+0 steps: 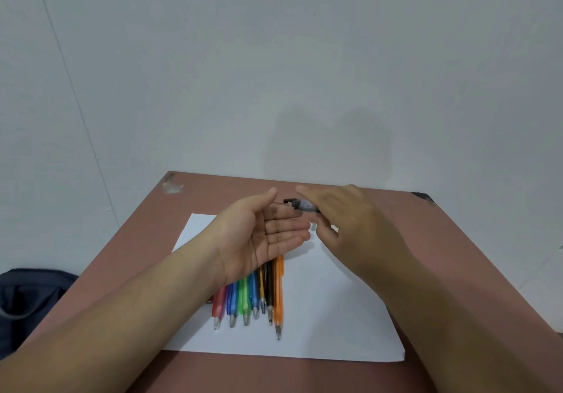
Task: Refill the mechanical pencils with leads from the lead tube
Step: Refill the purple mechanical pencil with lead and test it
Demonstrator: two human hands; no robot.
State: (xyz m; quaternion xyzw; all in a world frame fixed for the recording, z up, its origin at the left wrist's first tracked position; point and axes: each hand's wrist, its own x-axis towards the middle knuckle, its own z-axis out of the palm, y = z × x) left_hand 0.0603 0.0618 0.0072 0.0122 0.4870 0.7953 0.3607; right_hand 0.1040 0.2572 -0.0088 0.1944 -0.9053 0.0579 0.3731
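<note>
Right hand (344,225) holds the small translucent grey lead tube with a black cap end (300,204), fingers closed around its right half, the tube lying roughly level with the cap end pointing left toward the left hand (265,237). Left hand is spread flat, palm up and cupped slightly, holding nothing; its fingertips sit just beside the cap end, apparently placed to catch leads. Whether the cap is open cannot be told; that area is blurred. Seven plastic mechanical pencils (253,295) (red, blue, green, blue, amber, dark brown, orange) lie side by side on the white paper sheet (335,316), metal tips toward the near edge, their far ends hidden under the left palm. A small pale object (313,226) lies on the paper below the tube, possibly a removed eraser or cap. Judgement on handling: tube is light, rigid, smooth plastic, likely slippery, so a pinch at mid-body gives best control of tilt; the leads are thin and brittle, liable to snap or roll, so tip gently and shake little. Pencils are light and stiff, best gripped at the barrel. Open room: bare paper to the right of the pencils is free for setting things down; the brown table (457,270) ends close on the left and far sides, where stray leads could roll off toward the dark bag (30,298).
</note>
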